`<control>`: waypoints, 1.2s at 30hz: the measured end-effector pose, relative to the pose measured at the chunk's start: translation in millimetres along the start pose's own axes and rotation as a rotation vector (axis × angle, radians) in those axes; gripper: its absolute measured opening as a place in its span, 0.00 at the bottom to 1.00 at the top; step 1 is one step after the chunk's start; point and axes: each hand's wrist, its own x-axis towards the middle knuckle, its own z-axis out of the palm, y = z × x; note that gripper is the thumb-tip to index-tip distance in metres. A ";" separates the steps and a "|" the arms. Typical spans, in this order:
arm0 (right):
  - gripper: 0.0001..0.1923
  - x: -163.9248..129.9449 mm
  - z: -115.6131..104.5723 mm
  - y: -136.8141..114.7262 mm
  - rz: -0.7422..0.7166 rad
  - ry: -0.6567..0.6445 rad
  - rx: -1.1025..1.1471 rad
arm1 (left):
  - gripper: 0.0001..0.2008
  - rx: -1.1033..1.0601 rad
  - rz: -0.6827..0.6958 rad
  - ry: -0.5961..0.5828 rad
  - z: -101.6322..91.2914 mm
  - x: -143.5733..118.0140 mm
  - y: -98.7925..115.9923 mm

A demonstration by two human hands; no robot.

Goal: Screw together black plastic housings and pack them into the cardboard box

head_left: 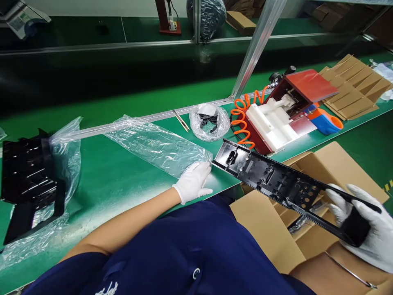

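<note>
Though in the right hand (pixel 377 229), black panel (pixel 281 184) mostly left of it.

This is a factory workshop, with a green workbench (pixel 101 176), a red machine (pixel 310 84), a curly orange hose (pixel 242 122) and a cardboard box (pixel 267 231).

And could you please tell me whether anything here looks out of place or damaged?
Nothing stands out: the long black part held in the right hand shows no obvious break, the clear bag at the left hand is merely crinkled, and the small black pieces sit together in clear plastic.
</note>
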 end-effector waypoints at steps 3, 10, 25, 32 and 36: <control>0.22 -4.3 2.0 -2.5 -0.036 -0.046 -0.005 | 0.38 0.084 -0.102 0.058 4.8 9.4 -12.8; 0.23 -9.9 5.3 -3.6 -0.008 -0.092 0.003 | 0.17 0.141 -0.337 0.097 -6.3 18.9 -6.7; 0.31 -4.8 35.0 -8.5 0.127 -0.158 -0.111 | 0.18 0.154 -0.461 -0.006 -41.8 -0.8 14.0; 0.28 13.3 33.3 7.1 0.209 -0.263 -0.097 | 0.18 0.158 -0.376 -0.055 -31.5 -10.5 18.7; 0.29 14.0 38.7 15.2 0.296 -0.207 -0.082 | 0.19 0.117 -0.423 -0.014 -30.9 -14.1 16.2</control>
